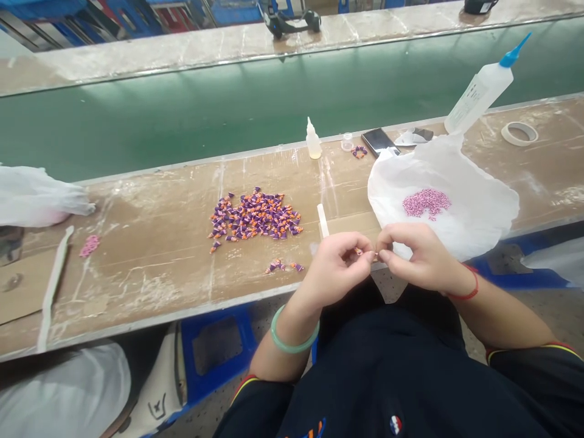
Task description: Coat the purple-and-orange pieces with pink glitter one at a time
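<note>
My left hand [342,264] and my right hand [420,258] meet fingertip to fingertip above the table's front edge, both closed in a pinch. A tiny pinkish-orange piece [359,250] shows inside the curl of my left hand; the fingers cover most of it. What my right fingertips pinch is too small to make out. Left of my hands lies a heap of small purple-and-orange figure-like beads [260,216], with a short row of similar beads [275,266] nearer me. Beside my right hand, tiny pink beads [426,202] rest on a crumpled white sheet [488,210].
Along the back stand a small dropper bottle [313,141], a bead ring [359,152], a phone [379,142] and a large blue-tipped bottle [481,94]. A tape roll [519,134] lies right. Pink pieces [90,246] and a white bag [41,194] are far left.
</note>
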{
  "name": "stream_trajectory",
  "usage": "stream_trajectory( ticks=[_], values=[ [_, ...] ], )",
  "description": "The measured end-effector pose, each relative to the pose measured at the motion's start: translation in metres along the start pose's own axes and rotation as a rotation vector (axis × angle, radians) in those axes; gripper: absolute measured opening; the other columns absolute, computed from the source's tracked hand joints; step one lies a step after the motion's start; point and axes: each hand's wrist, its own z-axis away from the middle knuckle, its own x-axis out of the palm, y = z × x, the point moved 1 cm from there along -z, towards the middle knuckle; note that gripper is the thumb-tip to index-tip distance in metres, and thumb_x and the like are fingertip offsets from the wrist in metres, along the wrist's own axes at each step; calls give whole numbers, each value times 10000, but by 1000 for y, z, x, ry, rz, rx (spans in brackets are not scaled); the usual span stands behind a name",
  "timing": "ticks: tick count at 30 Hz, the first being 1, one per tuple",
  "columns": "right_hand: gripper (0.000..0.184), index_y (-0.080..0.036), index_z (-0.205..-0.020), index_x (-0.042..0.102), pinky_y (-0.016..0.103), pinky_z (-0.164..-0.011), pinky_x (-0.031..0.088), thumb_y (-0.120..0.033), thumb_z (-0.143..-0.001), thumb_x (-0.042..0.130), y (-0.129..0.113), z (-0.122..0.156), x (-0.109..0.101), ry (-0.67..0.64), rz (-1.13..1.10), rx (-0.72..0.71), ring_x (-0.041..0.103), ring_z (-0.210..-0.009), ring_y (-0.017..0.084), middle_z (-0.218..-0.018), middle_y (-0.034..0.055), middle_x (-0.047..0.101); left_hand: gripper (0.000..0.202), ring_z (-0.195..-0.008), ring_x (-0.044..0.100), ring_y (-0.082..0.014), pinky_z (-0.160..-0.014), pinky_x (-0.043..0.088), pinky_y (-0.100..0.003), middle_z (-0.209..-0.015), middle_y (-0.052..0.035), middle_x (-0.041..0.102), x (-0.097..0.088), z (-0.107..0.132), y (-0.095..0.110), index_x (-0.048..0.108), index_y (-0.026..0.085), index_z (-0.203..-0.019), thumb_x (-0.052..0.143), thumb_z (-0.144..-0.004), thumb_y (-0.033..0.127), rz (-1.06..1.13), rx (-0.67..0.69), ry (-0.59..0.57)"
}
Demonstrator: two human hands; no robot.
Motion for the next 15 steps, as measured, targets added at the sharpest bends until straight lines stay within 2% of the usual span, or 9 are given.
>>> stream_trajectory(
  ticks=[9, 12, 15],
  values=[
    [131, -185, -679, 574, 213, -532, 416, -92, -770, 558, 2, 2, 6, -1, -25, 108, 537, -552, 100, -609, -27, 610, 138, -536, 424, -87, -502, 339, -209, -597, 35, 513, -3, -2, -2, 580, 172, -663, 584, -802, 170, -75, 30, -30],
    [137, -185, -693, 563, 211, -541, 426, -93, -792, 542, 4, 2, 6, -17, -62, 114, 545, -566, 101, -626, -23, 607, 125, -553, 467, -93, -517, 371, -215, -642, 18, 571, -8, -1, -3, 630, 167, -730, 602, -844, 208, -3, -4, -15],
    [147, -196, -710, 522, 217, -554, 412, -101, -822, 514, 8, -1, 3, -52, -29, 62, 515, -567, 100, -633, -25, 576, 103, -542, 511, -94, -506, 404, -213, -671, 11, 605, -18, 7, -11, 666, 170, -845, 655, -858, 271, 142, -73, 67]
  ],
)
